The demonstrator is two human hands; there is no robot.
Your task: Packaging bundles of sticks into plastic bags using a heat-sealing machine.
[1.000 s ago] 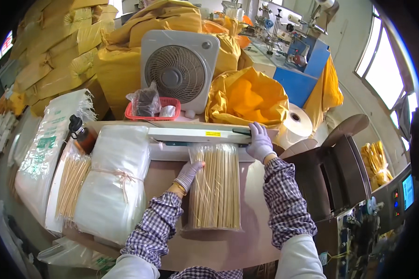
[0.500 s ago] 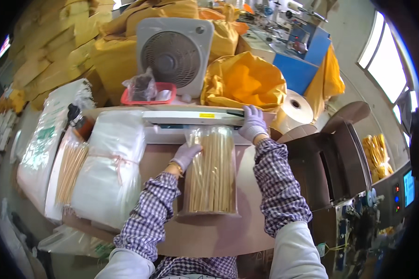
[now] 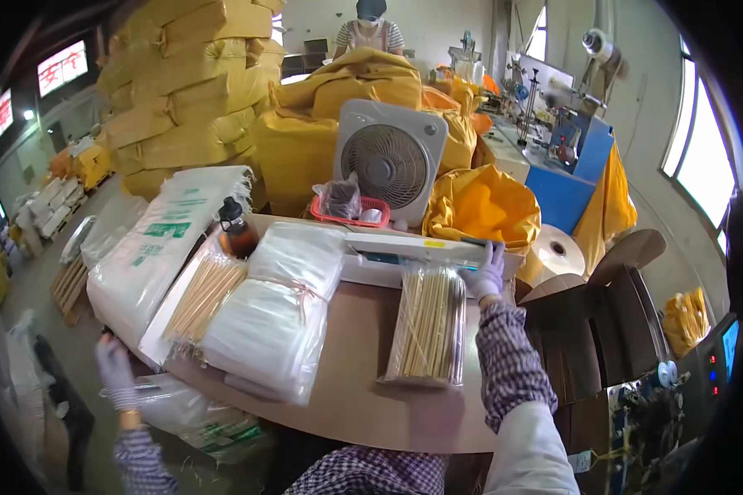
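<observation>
My right hand [image 3: 485, 276], in a pale glove, grips the right end of the white arm of a bar heat sealer [image 3: 404, 245]. Just left of it, a clear plastic bag of wooden sticks [image 3: 425, 330] lies on the brown table, its upper end against the sealer. Out past the table's left edge is my left hand [image 3: 115, 375], also gloved. Its fingers stretch away from me, slightly blurred, near the stack of white plastic sacks [image 3: 161, 239]. I see nothing held in it.
Left on the table are a tied bundle of clear bags [image 3: 276, 305], loose sticks [image 3: 206, 297] and a dark bottle [image 3: 237, 231]. Behind stand a fan [image 3: 388, 165], a red basket [image 3: 363, 216] and an open yellow sack [image 3: 479, 210]. A brown carton [image 3: 570, 338] is right.
My left hand has let go of the bag of sticks and swung far left, beyond the table edge. My right hand stays on the sealer arm. The view has turned left and up.
</observation>
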